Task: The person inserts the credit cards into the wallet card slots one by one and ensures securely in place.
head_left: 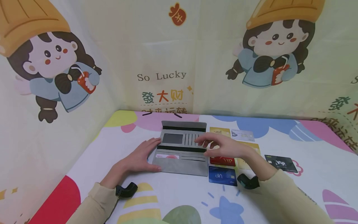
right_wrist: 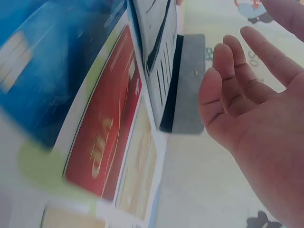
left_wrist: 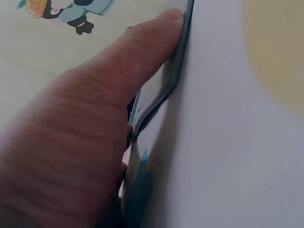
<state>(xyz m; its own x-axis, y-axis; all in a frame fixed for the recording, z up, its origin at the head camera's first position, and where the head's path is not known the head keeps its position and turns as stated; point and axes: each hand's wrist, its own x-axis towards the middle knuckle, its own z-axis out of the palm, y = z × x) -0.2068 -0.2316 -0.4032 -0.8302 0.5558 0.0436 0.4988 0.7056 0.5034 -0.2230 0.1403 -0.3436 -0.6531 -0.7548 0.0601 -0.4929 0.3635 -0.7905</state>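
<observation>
A grey wallet (head_left: 181,168) lies unfolded on the table, with card slots, a dark window and black bands at its folds. In its lower left slot sits a white and pink card (head_left: 163,156). My left hand (head_left: 139,157) rests along the wallet's left side, thumb on the lower left corner and fingers straight by the upper edge. In the left wrist view the thumb (left_wrist: 152,42) lies over the wallet's rim. Over the right side of the wallet hovers my right hand (head_left: 223,145), fingers loosely bent and holding nothing in the right wrist view.
Right of the wallet lie a blue VIP card (head_left: 222,176), a red VIP card (head_left: 222,161), a silver card (head_left: 242,135) and several gold cards, one at the top (head_left: 219,131). Farther right is a black VIP card (head_left: 281,163). A printed curtain (head_left: 212,93) borders the table's back.
</observation>
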